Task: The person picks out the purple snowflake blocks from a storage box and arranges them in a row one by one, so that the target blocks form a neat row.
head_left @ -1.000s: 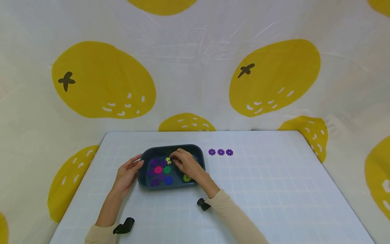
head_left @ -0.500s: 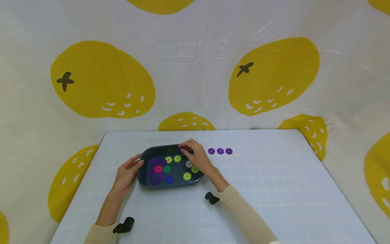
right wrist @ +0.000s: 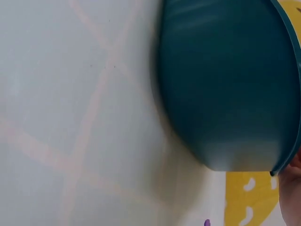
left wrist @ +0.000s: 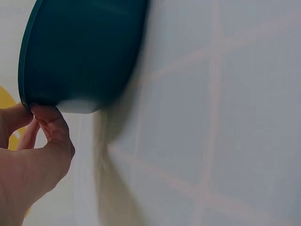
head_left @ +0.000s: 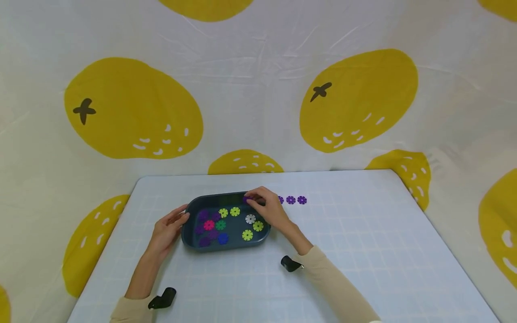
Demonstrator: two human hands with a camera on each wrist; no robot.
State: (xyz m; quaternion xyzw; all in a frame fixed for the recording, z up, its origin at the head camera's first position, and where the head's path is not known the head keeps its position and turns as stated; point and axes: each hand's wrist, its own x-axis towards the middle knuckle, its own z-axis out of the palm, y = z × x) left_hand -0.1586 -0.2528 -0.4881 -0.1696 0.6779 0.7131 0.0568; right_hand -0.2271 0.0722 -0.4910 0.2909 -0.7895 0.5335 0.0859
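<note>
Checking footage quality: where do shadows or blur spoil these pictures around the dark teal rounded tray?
Head view: some purple flower-shaped discs blend dimly into the dark teal rounded tray; left wrist: soft shadow on the pale gridded tabletop, tray's lower edge blurred; right wrist: similar shadow, tray's edge blurred.

In my head feed the light was diffuse and slightly dim, laying a faint shadow beside the right sleeve [head_left: 337, 287] on the tabletop [head_left: 383, 251]. Beyond the far edge I caught a weak sheen on the creased backdrop [head_left: 258, 121]. Darker purple pieces [head_left: 204, 242] sank into the dark tray [head_left: 218, 199]. Both wrist feeds came through soft, with pale glare on the tray's end and fuzzy-edged shadows near it.
</note>
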